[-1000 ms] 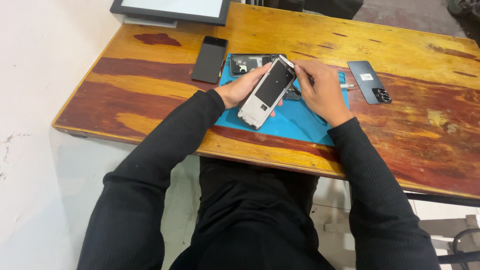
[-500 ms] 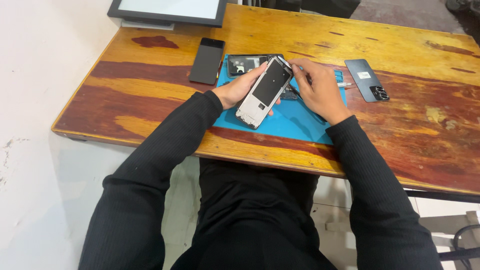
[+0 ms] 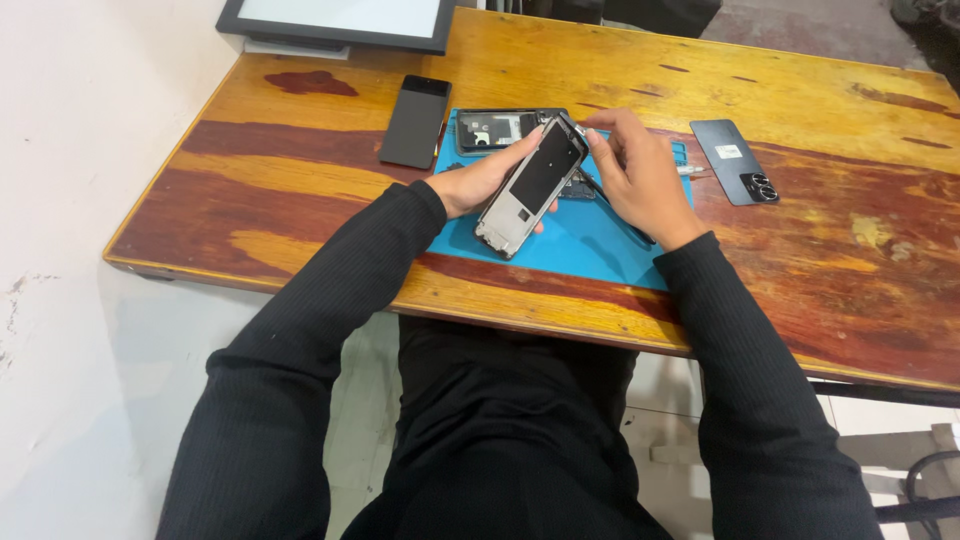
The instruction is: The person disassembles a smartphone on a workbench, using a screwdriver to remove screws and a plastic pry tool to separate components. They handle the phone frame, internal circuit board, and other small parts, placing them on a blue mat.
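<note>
We are looking down at our own hands over a blue repair mat laid on a worn wooden table. Our left hand is closed around an opened phone frame, gripping it by its long edges and holding it tilted above the mat, its upper end raised toward the far side. Our right hand sits at that upper corner, fingers pinched around a thin dark tool; the tool's working tip is hidden behind the frame, so whether it touches the frame we cannot tell.

This frame looks light and stiff but delicate, we would judge: a thin metal shell with exposed inner parts, easy to bend or scratch. The long side rails are the safe place to hold, as the left hand does, keeping fingers off the dark inner panel.

On the mat beyond the frame lies another opened phone body, flat. Left of the mat a black phone rests face down or dark-screened, well apart from our hands. To the right, off the mat, a dark back cover with camera rings lies flat. At the far table edge stands a framed screen. The table top is glossy, streaked red and yellow; a pale wall and floor run along our left.
</note>
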